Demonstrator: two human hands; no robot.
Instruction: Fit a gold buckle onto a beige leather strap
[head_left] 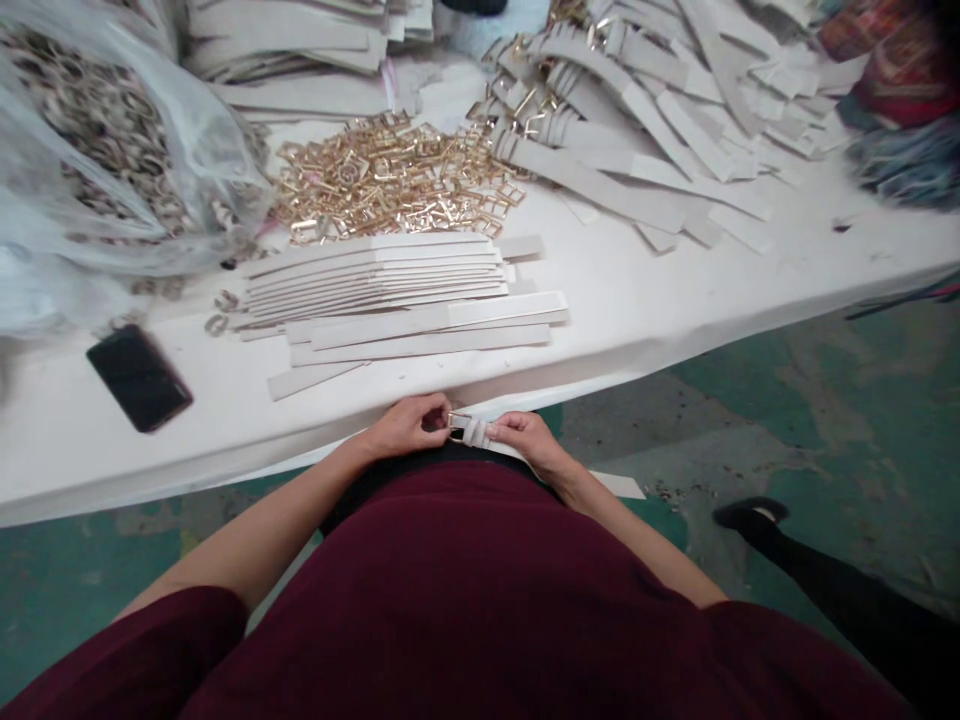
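Note:
My left hand [409, 424] and my right hand [529, 436] meet just below the table's front edge, close to my body. Between them is a white strap [475, 432] with a gold buckle [456, 427] at its end. The left hand's fingers pinch the buckle, while the right hand's fingers grip the strap beside it. The rest of the strap runs down to the right, behind my right wrist. A stack of plain white straps [390, 295] lies on the white table [675, 300] right above my hands.
A heap of loose gold buckles [390, 175] lies behind the stack. Straps with buckles fitted [622, 100] pile up at the back right. A clear plastic bag of rings [105, 150] stands at the left, a black phone [139, 377] near the front edge. A foot in a black shoe [750, 515] rests on the green floor.

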